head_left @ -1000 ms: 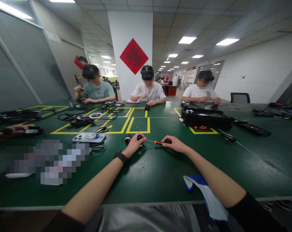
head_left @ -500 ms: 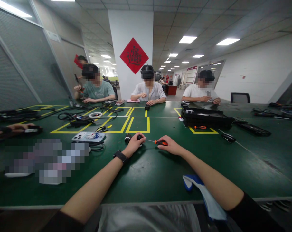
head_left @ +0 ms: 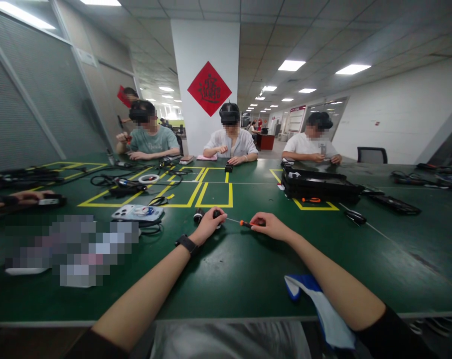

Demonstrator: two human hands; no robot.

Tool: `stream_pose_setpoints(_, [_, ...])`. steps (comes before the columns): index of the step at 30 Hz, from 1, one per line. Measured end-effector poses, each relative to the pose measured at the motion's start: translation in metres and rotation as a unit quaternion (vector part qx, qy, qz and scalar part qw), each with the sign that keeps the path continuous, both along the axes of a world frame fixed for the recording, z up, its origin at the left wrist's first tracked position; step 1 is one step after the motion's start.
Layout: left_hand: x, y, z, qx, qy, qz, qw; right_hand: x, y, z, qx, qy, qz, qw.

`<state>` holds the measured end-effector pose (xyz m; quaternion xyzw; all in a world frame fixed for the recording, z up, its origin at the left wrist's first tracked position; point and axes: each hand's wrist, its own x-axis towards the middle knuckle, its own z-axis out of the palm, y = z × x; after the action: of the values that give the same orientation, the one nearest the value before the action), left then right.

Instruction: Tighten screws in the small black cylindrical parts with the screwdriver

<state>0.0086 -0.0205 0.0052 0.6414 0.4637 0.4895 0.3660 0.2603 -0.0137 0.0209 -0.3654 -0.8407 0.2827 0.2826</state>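
Note:
My left hand (head_left: 210, 223) grips a small black part (head_left: 217, 214) on the green table, in front of the yellow tape marks. Just left of it stands a black cylindrical piece with a light rim (head_left: 198, 216). My right hand (head_left: 271, 226) is closed on the handle of an orange-and-black screwdriver (head_left: 245, 224). The thin shaft points left, its tip at the part under my left fingers; whether it touches cannot be made out.
Black trays (head_left: 321, 184) stand at the right, with another orange tool (head_left: 311, 200) before them. A phone (head_left: 138, 213) and cables lie left. A blue-and-white cloth (head_left: 323, 304) hangs over the front edge. Three people sit opposite; a person's hand (head_left: 33, 197) rests far left.
My right hand has moved slightly right along the screwdriver, now holding it nearer the handle's end. My left hand stays on the black part. The whole view has shifted a little.

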Motion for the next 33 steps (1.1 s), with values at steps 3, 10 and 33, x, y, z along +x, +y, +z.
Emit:
stream_pose_setpoints(3, [0.0, 0.0, 0.0, 0.007, 0.016, 0.005, 1.0, -0.004, 0.0, -0.005, 0.013, 0.028, -0.003, 1.0])
stream_pose_setpoints(10, [0.0, 0.001, -0.001, 0.018, 0.029, 0.006, 0.999, -0.003, 0.004, -0.007, 0.063, 0.009, -0.026, 0.998])
stream_pose_setpoints(33, [0.0, 0.001, -0.001, 0.024, 0.032, -0.003, 0.999, -0.008, 0.005, -0.013, 0.04, -0.03, -0.075, 0.996])
